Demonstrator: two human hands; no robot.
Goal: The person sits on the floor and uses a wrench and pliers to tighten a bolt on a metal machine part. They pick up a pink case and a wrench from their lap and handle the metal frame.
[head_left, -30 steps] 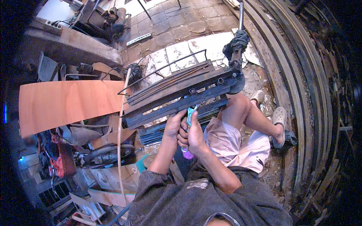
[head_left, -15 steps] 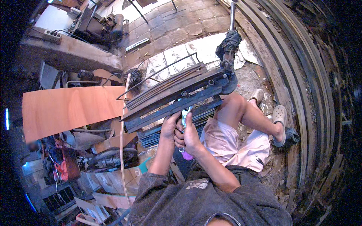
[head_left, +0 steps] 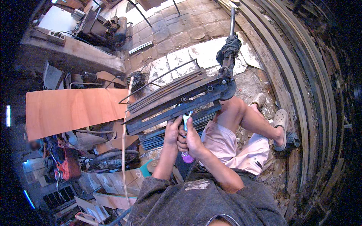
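Observation:
In front of me stands a dark steel frame of long flat bars [head_left: 169,100], with a bolt [head_left: 183,99] through its middle. Its far right end carries an upright lever [head_left: 228,52] wrapped in black plastic. My right hand [head_left: 193,142] is closed around the handle of a wrench [head_left: 186,121], whose silver head reaches up to the lower bar. Pressed against the same wrench is my left hand [head_left: 172,131], its fingers curled at the handle's left side. A round purple piece [head_left: 187,157] shows below the hands. How the jaws meet the frame is hard to make out.
A bundle of thin dark rods [head_left: 156,140] lies under the frame. An orange-brown wooden sheet [head_left: 75,111] and a thin upright strip [head_left: 125,158] stand at left. Long timber beams [head_left: 298,75] run along the right. A bicycle wheel [head_left: 115,160] lies lower left.
The view has shifted a little, so the scene sits slightly lower and to the right. Both hands stay on the wrench, with hardly any visible movement against the frame.

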